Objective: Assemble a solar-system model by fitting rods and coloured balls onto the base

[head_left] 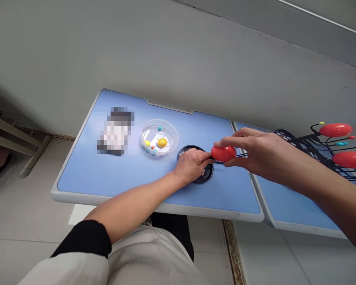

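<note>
A glossy red ovoid [223, 153] is pinched between the thumb and fingertips of the right hand [255, 152], the grip closed upon it, at 3 o'clock from a black round base [208, 174]. The left hand [192, 166] is laid over that base; whether it is gripped cannot be told. On a blue folding desk [86, 174], a clear plastic dish [159, 137] holding a yellow ball [162, 142] and small beads [152, 147] is set at 10 o'clock from the base, with a pixelated object [115, 130] at 9 o'clock from the dish. A second blue desk [293, 202] is placed at 3 o'clock, beneath a black wire rack [302, 144] bearing coloured ovoids [336, 130]. Grey floor tiles [26, 237] and a grey wall [166, 51] surround the desks.
</note>
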Demonstrator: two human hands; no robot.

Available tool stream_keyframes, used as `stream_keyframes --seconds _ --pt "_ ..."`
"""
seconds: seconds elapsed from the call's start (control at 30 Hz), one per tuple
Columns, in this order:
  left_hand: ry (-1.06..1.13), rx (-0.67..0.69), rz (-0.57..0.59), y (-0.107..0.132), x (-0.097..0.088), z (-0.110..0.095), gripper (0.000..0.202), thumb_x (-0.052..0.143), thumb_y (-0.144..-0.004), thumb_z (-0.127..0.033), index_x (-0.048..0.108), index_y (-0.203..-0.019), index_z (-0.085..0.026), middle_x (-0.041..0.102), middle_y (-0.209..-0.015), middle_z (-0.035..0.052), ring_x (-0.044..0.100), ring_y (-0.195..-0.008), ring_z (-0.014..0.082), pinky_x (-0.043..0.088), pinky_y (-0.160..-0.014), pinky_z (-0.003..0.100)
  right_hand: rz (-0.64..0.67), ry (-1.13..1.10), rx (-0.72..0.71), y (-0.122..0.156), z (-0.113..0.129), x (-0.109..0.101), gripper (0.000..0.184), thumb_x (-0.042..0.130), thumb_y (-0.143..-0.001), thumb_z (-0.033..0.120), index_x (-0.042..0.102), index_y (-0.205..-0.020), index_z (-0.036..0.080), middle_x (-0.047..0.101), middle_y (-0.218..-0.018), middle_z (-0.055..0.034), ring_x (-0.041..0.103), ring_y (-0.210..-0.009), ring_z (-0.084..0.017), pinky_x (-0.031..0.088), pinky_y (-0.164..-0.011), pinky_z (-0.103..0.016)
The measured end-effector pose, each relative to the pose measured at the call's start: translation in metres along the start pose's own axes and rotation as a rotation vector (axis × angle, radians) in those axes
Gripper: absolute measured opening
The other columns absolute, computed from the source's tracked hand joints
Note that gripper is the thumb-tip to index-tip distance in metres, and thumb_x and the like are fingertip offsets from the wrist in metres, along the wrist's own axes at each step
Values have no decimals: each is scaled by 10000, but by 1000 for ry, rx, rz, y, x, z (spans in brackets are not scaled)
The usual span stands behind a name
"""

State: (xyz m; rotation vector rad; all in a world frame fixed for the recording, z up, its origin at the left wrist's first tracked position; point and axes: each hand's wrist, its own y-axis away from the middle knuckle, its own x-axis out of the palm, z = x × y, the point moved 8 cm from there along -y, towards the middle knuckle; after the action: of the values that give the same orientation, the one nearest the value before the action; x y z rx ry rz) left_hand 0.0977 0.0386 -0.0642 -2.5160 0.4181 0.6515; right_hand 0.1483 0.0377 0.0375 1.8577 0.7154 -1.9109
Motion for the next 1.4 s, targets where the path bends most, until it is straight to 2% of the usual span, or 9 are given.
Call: stream_keyframes --seconds 0.27,0.47,0.6,0.73,0.87,1.0,1.23,1.3,1.4 --pt "-53 -14 -1 0 0 1 225 425 -870 -284 633 -833 -207 612 -697 -5 520 -701 140 376 -649 229 -48 7 -43 3 20 -3 185 440 -809 326 603 -734 283 574 -716 -53 536 -611 -185 354 -468 -271" --pt "10 17 -57 1 -4 0 224 445 -862 -270 637 -796 -176 615 -694 5 520 -678 135 385 -658 230 -113 15 -86 8 23 3 180 424 -797 174 593 -769 229 604 -743 -52 522 -652 -187 400 -497 -270" --pt "67 25 -102 2 -9 -2 126 520 -816 -217 633 -812 -163 630 -723 8 524 -682 131 392 -657 221 -121 -10 -98 8 20 5 238 435 -802 143 572 -981 220 637 -857 -64 526 -759 -211 443 -598 -309" --pt "78 -37 -138 -3 -14 1 143 507 -800 -154 646 -820 -175 640 -731 9 532 -700 139 396 -671 226 -328 30 -27 19 23 -22 404 501 -811 185 449 -1207 249 609 -1052 -89 522 -877 -247 431 -743 -405" --pt "132 -151 -165 -18 -20 10 193 484 -779 -137 665 -829 -187 635 -715 -1 543 -697 136 403 -670 218 -544 -43 -34 49 43 -37 322 518 -819 170 493 -1132 240 641 -977 -67 526 -853 -223 424 -761 -378" --pt "190 -265 -153 -40 -22 24 205 486 -759 -147 677 -830 -174 606 -650 -28 536 -655 127 405 -635 206 -533 -167 -70 70 53 -10 162 476 -838 120 534 -949 223 660 -858 -29 524 -765 -188 411 -697 -339" --pt "126 -310 -154 -79 -26 40 218 504 -725 -109 674 -848 -164 660 -713 -13 580 -720 152 443 -676 230 -479 -228 95 66 14 55 134 431 -861 163 562 -845 188 612 -722 -35 495 -680 -181 374 -637 -330" --pt "100 -314 -178 -80 -37 36 275 536 -698 -88 657 -929 -175 681 -829 6 592 -796 162 450 -736 247 -469 -212 120 57 6 65 164 414 -865 185 578 -866 182 604 -735 -49 495 -699 -194 372 -639 -334" --pt "30 -285 -283 -59 -75 20 353 561 -690 -73 618 -1025 -171 667 -958 49 595 -856 159 453 -796 265 -484 -177 121 43 1 72 217 376 -874 193 586 -924 177 590 -754 -67 488 -721 -210 367 -646 -339"
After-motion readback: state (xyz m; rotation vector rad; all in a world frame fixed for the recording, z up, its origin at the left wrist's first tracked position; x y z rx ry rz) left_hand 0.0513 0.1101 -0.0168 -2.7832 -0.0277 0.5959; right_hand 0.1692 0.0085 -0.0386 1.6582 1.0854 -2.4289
